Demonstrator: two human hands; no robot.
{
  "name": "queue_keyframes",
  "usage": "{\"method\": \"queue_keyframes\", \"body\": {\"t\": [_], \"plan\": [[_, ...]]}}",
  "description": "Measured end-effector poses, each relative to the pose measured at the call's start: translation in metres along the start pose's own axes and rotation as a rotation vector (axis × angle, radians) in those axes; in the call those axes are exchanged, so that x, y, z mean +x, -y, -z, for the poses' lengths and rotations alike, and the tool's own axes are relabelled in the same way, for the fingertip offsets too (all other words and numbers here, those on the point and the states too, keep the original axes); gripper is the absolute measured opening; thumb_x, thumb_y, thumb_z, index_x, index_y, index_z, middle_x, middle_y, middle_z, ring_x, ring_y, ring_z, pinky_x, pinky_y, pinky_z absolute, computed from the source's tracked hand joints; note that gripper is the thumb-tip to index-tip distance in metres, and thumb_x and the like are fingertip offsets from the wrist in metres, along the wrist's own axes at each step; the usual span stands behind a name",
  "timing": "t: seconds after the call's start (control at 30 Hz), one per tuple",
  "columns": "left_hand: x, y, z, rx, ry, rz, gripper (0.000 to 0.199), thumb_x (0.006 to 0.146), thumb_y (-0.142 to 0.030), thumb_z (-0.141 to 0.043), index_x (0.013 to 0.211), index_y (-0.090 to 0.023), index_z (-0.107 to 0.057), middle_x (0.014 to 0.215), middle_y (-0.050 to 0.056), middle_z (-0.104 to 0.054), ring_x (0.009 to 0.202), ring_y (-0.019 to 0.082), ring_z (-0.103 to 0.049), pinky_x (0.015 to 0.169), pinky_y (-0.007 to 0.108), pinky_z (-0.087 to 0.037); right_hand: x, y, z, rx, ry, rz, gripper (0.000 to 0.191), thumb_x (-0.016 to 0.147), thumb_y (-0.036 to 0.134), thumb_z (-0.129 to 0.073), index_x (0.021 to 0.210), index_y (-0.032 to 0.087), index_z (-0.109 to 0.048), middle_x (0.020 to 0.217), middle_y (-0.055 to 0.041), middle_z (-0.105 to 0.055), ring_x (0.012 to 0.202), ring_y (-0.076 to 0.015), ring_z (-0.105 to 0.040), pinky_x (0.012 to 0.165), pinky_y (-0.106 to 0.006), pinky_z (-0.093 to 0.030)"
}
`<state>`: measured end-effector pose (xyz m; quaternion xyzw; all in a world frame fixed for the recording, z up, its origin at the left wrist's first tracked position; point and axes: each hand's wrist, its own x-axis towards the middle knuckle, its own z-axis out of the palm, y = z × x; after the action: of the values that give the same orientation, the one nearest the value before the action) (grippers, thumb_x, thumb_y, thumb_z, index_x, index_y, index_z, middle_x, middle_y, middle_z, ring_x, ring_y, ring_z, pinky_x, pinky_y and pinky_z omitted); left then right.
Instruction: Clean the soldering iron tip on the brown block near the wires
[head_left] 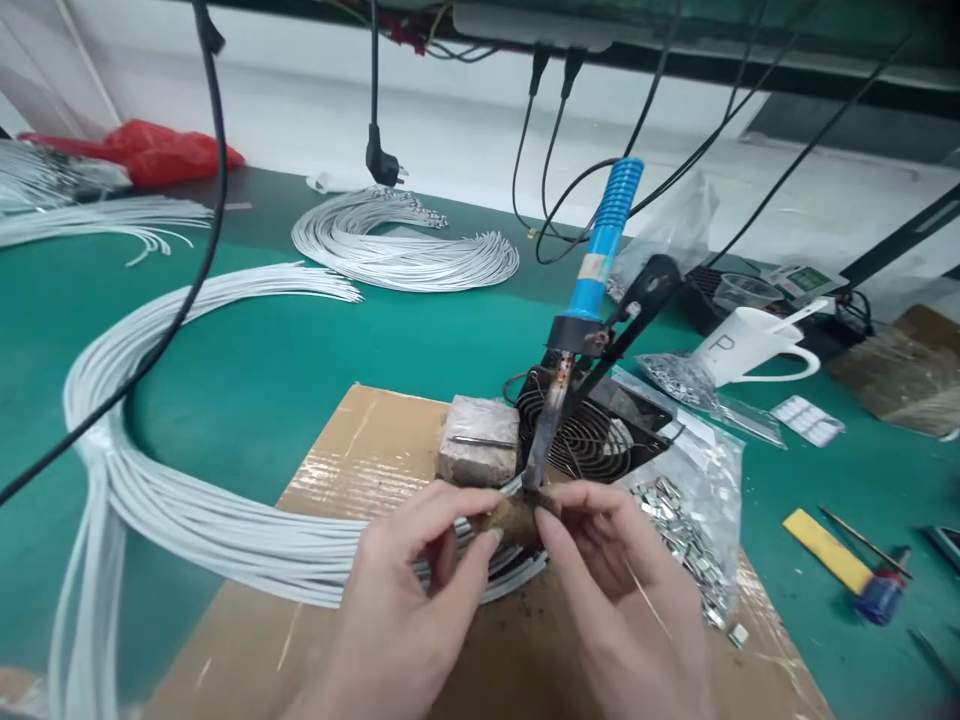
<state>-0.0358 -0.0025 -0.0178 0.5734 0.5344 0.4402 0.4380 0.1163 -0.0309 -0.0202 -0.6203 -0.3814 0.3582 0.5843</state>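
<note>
A soldering iron with a blue handle [606, 240] leans tip-down in a black clamp [637, 310]. Its darkened tip meets a brown lump [514, 520] between my fingertips. My left hand [431, 575] is closed in a pinch at the lump's left side; whatever lies between thumb and forefinger is too small to make out. At the right side, my right hand [619, 570] pinches close to the tip, and a thin solder wire [646, 598] runs out across its palm. White cables [262, 540] curve in from the left and pass behind my hands.
Cardboard [375, 430] lies beneath, bearing a wrapped block [478, 440] and a black fan [592, 430]. A bag of small metal parts [686, 540] sits right. Beyond are a white cup [750, 345], a yellow-handled tool [829, 550] and a coiled cable bundle [405, 245]. A black cord [217, 150] hangs at left.
</note>
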Motion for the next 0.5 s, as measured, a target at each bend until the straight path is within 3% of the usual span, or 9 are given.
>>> {"method": "queue_keyframes", "body": {"t": [0.13,0.23,0.33,0.5], "plan": [[-0.012,0.010,0.007,0.011,0.028,-0.058,0.020,0.091,-0.026,-0.075,0.097,-0.034,-0.093,0.077,-0.003,-0.076,0.056,0.014,-0.060,0.059,0.025,-0.049,-0.018,-0.009,-0.001,-0.043,-0.067,-0.011,0.009,0.095,0.040,-0.080,0.098,0.032,-0.077,0.096,0.0050,-0.085,0.093,-0.0100,-0.081,0.087,-0.010,-0.060],[-0.011,0.015,0.008,0.029,0.029,-0.016,0.018,0.090,-0.028,-0.077,0.097,-0.033,-0.094,0.065,-0.005,-0.067,0.055,0.014,-0.059,0.058,0.025,-0.048,-0.020,-0.015,0.001,-0.092,-0.099,-0.021,0.013,0.095,0.043,-0.081,0.098,0.031,-0.079,0.098,0.0033,-0.087,0.091,-0.0105,-0.082,0.083,-0.010,-0.060],[-0.005,0.014,0.001,0.029,0.021,0.053,0.018,0.087,-0.033,-0.077,0.092,-0.023,-0.091,0.057,-0.006,-0.058,0.050,0.015,-0.055,0.050,0.024,-0.047,-0.016,-0.020,0.003,-0.143,-0.108,-0.001,0.017,0.093,0.045,-0.081,0.096,0.029,-0.079,0.098,0.0000,-0.088,0.090,-0.0158,-0.083,0.083,-0.018,-0.065],[-0.001,0.008,-0.012,0.057,-0.057,0.020,0.023,0.088,-0.034,-0.072,0.102,-0.020,-0.084,0.074,0.001,-0.078,0.048,0.014,-0.060,0.045,0.024,-0.052,-0.014,-0.021,0.003,-0.238,-0.206,0.103,0.024,0.091,0.038,-0.087,0.108,0.024,-0.079,0.103,-0.0067,-0.086,0.093,-0.0240,-0.084,0.089,-0.032,-0.068]]}}
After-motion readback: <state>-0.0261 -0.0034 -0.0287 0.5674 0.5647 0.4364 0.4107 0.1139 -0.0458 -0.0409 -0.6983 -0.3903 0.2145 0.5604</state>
